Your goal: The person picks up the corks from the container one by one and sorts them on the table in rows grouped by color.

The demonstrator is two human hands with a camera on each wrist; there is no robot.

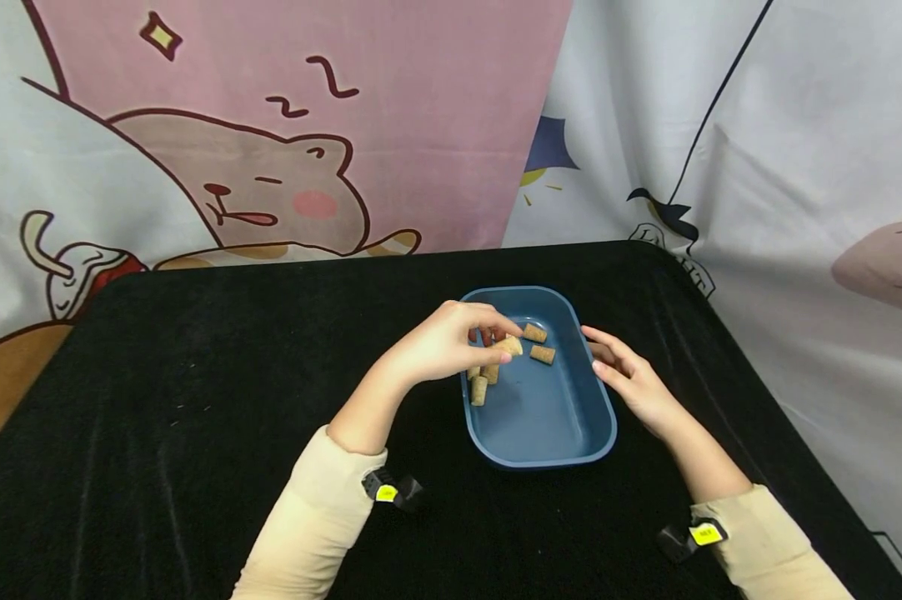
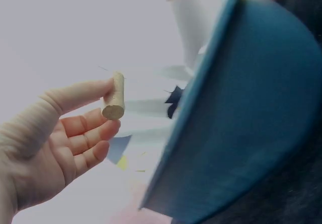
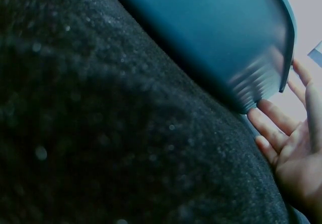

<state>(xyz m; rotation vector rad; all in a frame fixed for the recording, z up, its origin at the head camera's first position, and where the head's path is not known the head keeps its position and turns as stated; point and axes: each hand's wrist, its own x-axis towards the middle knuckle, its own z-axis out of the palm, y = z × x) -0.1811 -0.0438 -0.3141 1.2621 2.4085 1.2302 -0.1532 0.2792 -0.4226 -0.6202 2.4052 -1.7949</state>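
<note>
Between thumb and fingers, my left hand [image 1: 454, 340] pinches a cork [image 2: 115, 97] above the left side of a blue plastic tub [image 1: 548, 417]. Inside the tub, two corks lie toward the far middle, one of them a cork [image 1: 543, 355] on its side. Several more sit along the left wall, among them a cork [image 1: 478, 391]; my left hand partly covers that group. My right hand [image 1: 634, 379] touches the tub's right side from outside, its fingers fairly straight against the wall in the right wrist view.
The tub stands on a table covered in black cloth [image 1: 233, 433]. A printed curtain [image 1: 436, 125] with cartoon figures hangs behind the table's far edge and down its right side. Each forearm wears a small black wrist device [image 1: 383, 485].
</note>
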